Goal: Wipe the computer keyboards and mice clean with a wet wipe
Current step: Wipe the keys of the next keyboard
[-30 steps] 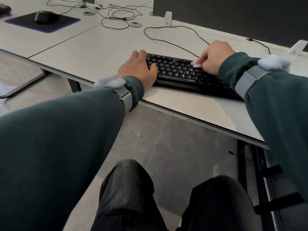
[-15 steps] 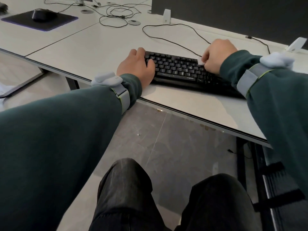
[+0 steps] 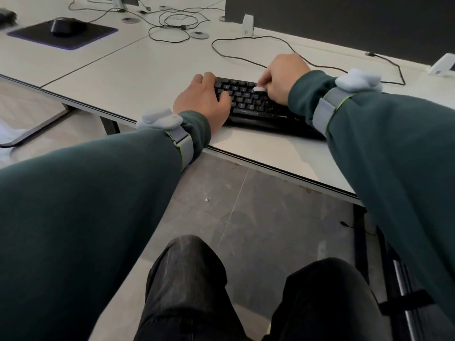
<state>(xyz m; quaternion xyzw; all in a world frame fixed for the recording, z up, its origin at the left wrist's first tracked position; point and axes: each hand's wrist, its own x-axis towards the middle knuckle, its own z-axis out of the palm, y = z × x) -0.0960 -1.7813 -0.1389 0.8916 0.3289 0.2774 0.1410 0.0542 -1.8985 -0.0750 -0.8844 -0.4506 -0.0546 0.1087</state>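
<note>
Grip of right hand [image 3: 283,78]: narrow, pinching wipe [image 3: 259,89] and pressing it onto upper keys of keyboard [image 3: 248,104], which is lying near desk [image 3: 147,70] front edge. Left hand [image 3: 200,99]: grip slack, resting over keyboard's left end. Step, as judged: wiping keys; next is calling for remaining rows, then mouse [image 3: 66,25].

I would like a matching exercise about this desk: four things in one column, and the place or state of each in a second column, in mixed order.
Things
1. left hand
2. right hand
3. mouse
4. keyboard

Places or states
A. lies on the dark mouse pad, far left
B. pinches the white wet wipe over the keys
C. black, near the front edge of the desk
D. rests on the keyboard's left end

Pairs: 1-D, 2-B, 3-A, 4-C
</note>
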